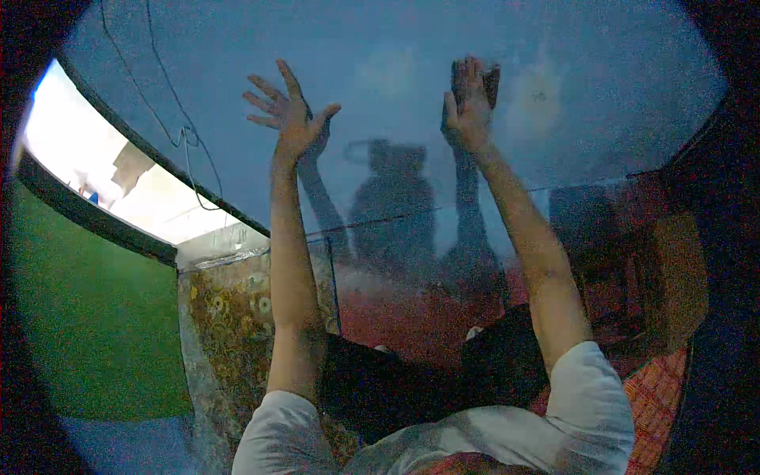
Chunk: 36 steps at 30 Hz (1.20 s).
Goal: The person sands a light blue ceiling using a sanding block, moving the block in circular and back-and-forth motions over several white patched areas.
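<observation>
Both arms up, bent out in front of me, palms turned toward a blue wall (396, 103). The wall is straight ahead, behind both hands, and it is the nearest thing to either of them. Left hand (293, 123): fingers apart, fanned wide, thumb out to the right; nothing in the grip. Right hand (471, 115): fingers straight up and close together, thumb off to the left; nothing seen in the grip. Cannot tell whether either hand touches the wall. Dark shadows of both arms lie on it, just beside the real ones, with the shadow of my head (393, 198) between, a loop shape at its upper left.

Thin cord (184, 136) hangs to the left of my left hand, well apart from it. Beyond the cord, a bright opening (63, 142); below that, a green surface (95, 317). Patterned mat (229, 309) lies near my left forearm, lower down. Red patterned cloth (657, 404) at lower right, beside my white sleeve (590, 388). Dark brown shapes above the cloth, too dim to name.
</observation>
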Available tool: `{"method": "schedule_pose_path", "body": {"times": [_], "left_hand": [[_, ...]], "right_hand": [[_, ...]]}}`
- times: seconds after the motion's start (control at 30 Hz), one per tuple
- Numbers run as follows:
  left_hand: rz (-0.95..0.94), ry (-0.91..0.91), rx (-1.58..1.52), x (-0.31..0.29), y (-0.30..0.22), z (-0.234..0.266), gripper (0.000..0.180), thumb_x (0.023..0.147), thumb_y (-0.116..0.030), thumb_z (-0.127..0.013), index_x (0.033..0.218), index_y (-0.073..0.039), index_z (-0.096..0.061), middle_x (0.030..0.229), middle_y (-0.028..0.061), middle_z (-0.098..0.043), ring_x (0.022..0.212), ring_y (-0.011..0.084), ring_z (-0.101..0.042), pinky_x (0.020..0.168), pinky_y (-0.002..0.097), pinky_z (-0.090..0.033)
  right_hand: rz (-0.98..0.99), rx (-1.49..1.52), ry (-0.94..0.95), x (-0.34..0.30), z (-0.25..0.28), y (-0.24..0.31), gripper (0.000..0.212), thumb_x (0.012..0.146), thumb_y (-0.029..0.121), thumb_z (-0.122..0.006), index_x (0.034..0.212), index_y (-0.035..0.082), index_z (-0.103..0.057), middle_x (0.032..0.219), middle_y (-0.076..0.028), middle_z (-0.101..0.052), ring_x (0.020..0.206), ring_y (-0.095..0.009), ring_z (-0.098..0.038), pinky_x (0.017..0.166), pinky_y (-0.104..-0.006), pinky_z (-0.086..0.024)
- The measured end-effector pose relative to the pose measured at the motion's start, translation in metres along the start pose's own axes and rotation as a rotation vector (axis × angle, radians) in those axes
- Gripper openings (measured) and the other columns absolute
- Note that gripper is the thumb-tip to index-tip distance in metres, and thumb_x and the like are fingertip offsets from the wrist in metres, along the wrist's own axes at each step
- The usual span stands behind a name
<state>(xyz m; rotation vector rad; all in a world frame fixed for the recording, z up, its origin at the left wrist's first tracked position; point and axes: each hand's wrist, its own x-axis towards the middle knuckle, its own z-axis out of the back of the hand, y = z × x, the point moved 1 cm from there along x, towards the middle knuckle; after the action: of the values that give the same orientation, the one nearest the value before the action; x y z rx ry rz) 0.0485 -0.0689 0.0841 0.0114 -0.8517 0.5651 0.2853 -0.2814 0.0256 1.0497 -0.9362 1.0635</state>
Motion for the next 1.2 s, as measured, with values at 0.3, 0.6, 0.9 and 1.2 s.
{"method": "schedule_pose_path", "body": {"times": [0.3,0.6,0.9,1.2], "left_hand": [[-0.05,-0.056,0.039,-0.004,0.004,0.01,0.135,0.065,-0.072,-0.074,0.153,-0.019,0.014,0.144,0.0389,0.032,0.126,0.065,0.031,0.086,0.0851,0.012],[-0.063,-0.091,0.04,-0.003,0.009,0.005,0.138,0.063,-0.069,-0.077,0.153,-0.015,0.013,0.144,0.0405,0.03,0.126,0.0654,0.031,0.086,0.0851,0.011],[-0.035,-0.059,0.044,0.0,-0.003,0.004,0.138,0.064,-0.063,-0.081,0.153,-0.017,0.014,0.143,0.0391,0.033,0.126,0.0646,0.033,0.086,0.085,0.011],[0.0,-0.013,0.03,-0.006,0.0,0.015,0.136,0.065,-0.062,-0.081,0.153,-0.019,0.014,0.144,0.0371,0.034,0.127,0.0623,0.034,0.087,0.0843,0.012]], "right_hand": [[0.032,-0.003,0.15,0.027,0.012,0.023,0.06,0.091,0.019,-0.051,0.147,0.008,-0.035,0.154,-0.019,-0.029,0.143,-0.038,-0.025,0.119,-0.0496,-0.013],[0.026,-0.19,0.288,0.012,0.017,0.02,0.063,0.093,0.025,-0.051,0.15,0.006,-0.03,0.158,-0.016,-0.021,0.145,-0.037,-0.022,0.117,-0.0485,-0.018],[-0.001,-0.103,0.273,0.007,0.013,-0.001,0.067,0.092,0.026,-0.053,0.152,0.013,-0.027,0.157,-0.015,-0.024,0.145,-0.036,-0.022,0.118,-0.0449,-0.019],[0.11,0.038,0.062,0.043,0.013,0.039,0.058,0.088,0.019,-0.051,0.145,0.015,-0.04,0.149,-0.015,-0.039,0.138,-0.038,-0.034,0.116,-0.0518,-0.023]]}}
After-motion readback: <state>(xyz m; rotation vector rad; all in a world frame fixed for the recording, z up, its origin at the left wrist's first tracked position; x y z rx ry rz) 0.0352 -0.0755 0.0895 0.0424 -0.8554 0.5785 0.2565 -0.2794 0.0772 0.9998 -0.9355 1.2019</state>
